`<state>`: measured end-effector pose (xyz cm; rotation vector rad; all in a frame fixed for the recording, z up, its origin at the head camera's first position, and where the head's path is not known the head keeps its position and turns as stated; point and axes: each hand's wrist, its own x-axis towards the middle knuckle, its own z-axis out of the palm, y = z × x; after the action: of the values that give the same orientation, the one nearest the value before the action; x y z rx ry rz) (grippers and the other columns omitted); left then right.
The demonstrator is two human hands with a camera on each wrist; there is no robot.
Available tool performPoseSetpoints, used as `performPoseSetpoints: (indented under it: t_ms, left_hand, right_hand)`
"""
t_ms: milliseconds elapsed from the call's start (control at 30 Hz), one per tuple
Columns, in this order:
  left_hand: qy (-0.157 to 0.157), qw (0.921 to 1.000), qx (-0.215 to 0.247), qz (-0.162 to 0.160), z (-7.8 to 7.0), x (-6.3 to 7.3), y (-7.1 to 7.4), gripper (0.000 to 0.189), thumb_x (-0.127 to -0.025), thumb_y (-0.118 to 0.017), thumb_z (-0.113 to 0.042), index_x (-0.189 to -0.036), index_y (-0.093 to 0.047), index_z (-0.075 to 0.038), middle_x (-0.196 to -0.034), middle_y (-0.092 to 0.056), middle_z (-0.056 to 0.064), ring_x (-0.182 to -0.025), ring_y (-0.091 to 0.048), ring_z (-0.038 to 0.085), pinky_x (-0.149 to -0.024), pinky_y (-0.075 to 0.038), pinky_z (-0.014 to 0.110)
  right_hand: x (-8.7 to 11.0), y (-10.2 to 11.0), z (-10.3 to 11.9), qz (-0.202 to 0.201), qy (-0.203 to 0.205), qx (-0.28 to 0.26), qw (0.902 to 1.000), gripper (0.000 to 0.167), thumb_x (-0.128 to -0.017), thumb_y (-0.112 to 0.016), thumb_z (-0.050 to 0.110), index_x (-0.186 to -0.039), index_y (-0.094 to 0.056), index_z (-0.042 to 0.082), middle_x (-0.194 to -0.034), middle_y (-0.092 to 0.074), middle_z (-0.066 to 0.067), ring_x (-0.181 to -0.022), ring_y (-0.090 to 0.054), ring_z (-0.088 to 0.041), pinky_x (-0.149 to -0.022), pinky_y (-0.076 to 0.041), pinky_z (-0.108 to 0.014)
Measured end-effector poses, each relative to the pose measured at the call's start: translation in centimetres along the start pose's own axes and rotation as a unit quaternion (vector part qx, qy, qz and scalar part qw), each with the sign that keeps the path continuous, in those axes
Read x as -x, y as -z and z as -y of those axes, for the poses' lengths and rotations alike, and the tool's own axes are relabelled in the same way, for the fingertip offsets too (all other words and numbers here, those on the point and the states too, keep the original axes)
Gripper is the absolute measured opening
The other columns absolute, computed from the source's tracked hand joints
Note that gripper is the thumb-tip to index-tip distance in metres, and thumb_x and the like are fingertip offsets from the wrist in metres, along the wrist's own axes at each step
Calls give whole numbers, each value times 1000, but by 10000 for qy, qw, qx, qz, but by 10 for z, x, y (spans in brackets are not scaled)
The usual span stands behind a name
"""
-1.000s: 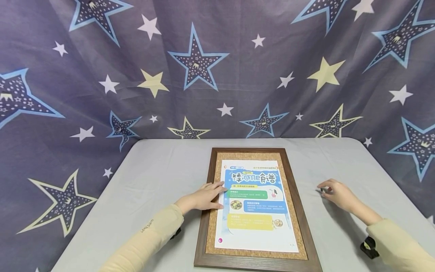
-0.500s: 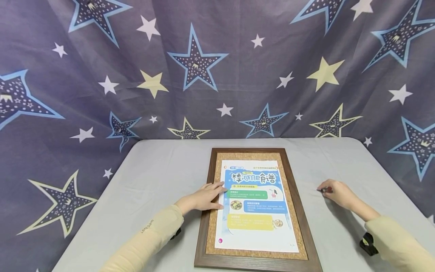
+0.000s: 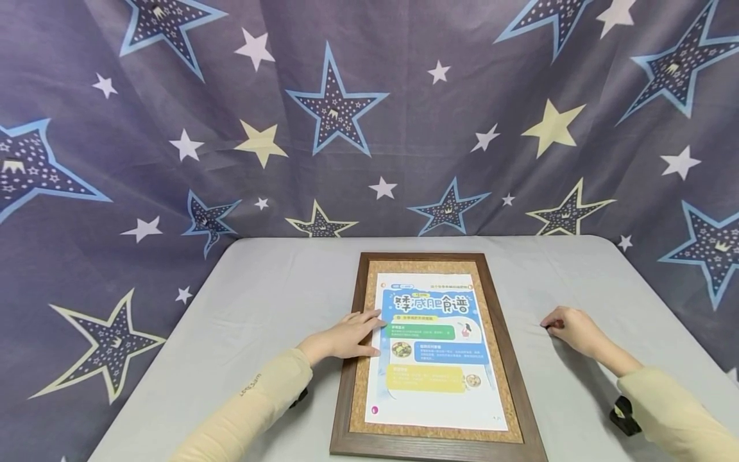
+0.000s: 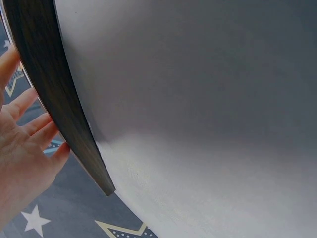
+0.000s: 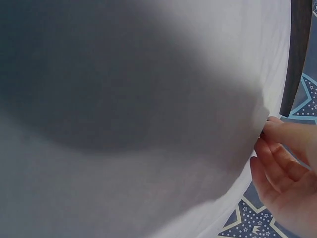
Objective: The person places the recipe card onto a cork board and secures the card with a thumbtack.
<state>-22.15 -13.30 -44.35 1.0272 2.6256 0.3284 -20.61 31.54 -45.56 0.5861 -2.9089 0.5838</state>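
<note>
A printed poster [image 3: 439,410] with Chinese headings and food pictures lies on a cork board [image 3: 374,266] in a brown wooden frame [image 3: 427,444]. My left hand [image 3: 346,337] rests over the left side of the frame, its spread fingertips on the poster's left edge. In the left wrist view, the fingers reach past the frame's dark edge [image 4: 59,89]. To the right of the board, my right hand [image 3: 577,330] is low at the tablecloth, thumb and fingers pinching a small dark thing mostly hidden by the fingertips. Its kind I cannot tell.
A light grey cloth covers the table [image 3: 277,276]. Behind it hangs a dark purple curtain [image 3: 398,141] printed with stars. A black strap [image 3: 625,417] sits at my right wrist, under the cream sleeve [image 3: 664,404].
My right fingers have closed further over the small dark thing, which showed more plainly before. The right sleeve has shifted slightly left. My left hand, the poster and the frame stay in place.
</note>
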Motion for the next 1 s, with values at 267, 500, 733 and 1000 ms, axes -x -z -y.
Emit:
performPoseSetpoints:
  t_ms: [267,500,733,1000]
  left_hand:
    - [10,10000,71,24,0,0,0,60,-86,-54,-40,-134,-36,-10,-144,-20,15,-132,-19,27,-106,-12,48]
    - [2,9999,90,73,-1,1,2,60,-86,-54,-40,-135,-35,-10,-144,-19,15,-132,-18,27,-106,-12,48]
    - [-1,9999,105,65,-1,1,2,60,-86,-54,-40,-134,-36,-10,-144,-19,15,-132,-18,27,-106,-12,48]
    - [24,9999,138,86,-1,0,3,60,-86,-54,-40,-135,-35,-10,-145,-18,15,-133,-17,27,-106,-11,48]
  right_hand:
    - [2,0,2,5,-38,-67,10000,9,-71,-66,-6,-73,-67,2,-71,-61,-4,-64,-56,-18,-58,-46,-31]
    - [5,4,12,61,82,-372,9993,8,-71,-67,-4,-73,-68,4,-72,-64,-7,-66,-59,-18,-59,-48,-30]
    - [8,8,28,52,328,-724,9968,10,-74,-63,-6,-75,-68,3,-71,-64,-6,-66,-59,-8,-59,-50,-26]
    - [9,7,46,86,638,-1234,9903,6,-74,-64,-4,-76,-68,1,-71,-65,-9,-66,-57,-2,-58,-50,-23]
